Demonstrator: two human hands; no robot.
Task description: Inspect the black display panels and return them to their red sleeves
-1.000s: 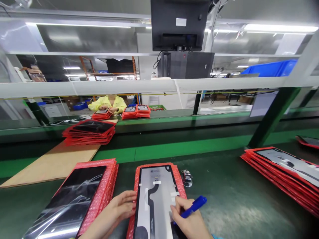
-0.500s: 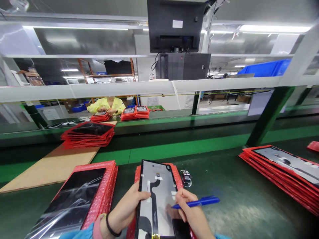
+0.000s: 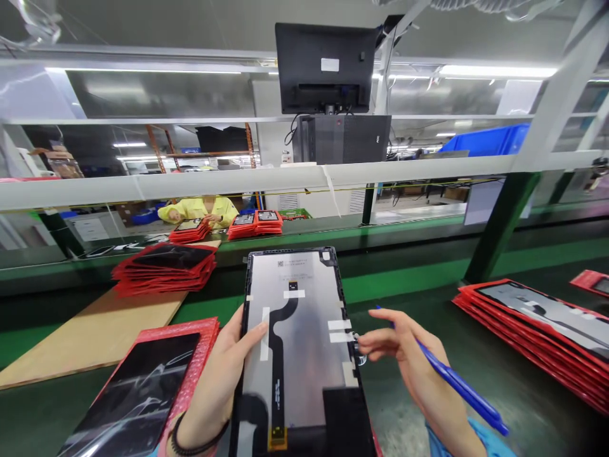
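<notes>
My left hand point(image 3: 221, 374) grips the left edge of a tablet screen panel point(image 3: 311, 355), its thumb lying on the panel. The grey back faces me, with a black flex cable, white tape strips and a black patch. The panel is tilted up toward me. Just off the panel's right edge is my right hand point(image 3: 413, 362), its fingers pointing left. A blue pen point(image 3: 466, 390) is held in this hand, slanting down to the right. Behind the panel's right edge, a small shiny item point(image 3: 362, 359) is mostly hidden.
At left, a black screen point(image 3: 137, 387) in clear film lies on red bubble bags point(image 3: 205, 346). A wooden board point(image 3: 90, 336) bears more red bags point(image 3: 166, 270). Stacked panels in red bags point(image 3: 537, 324) stand right. A person in yellow point(image 3: 221, 206) works across the green bench.
The panel has been raised and now looks larger. My right hand has moved right, off the panel's surface, and the pen has swung to point down to the right.
</notes>
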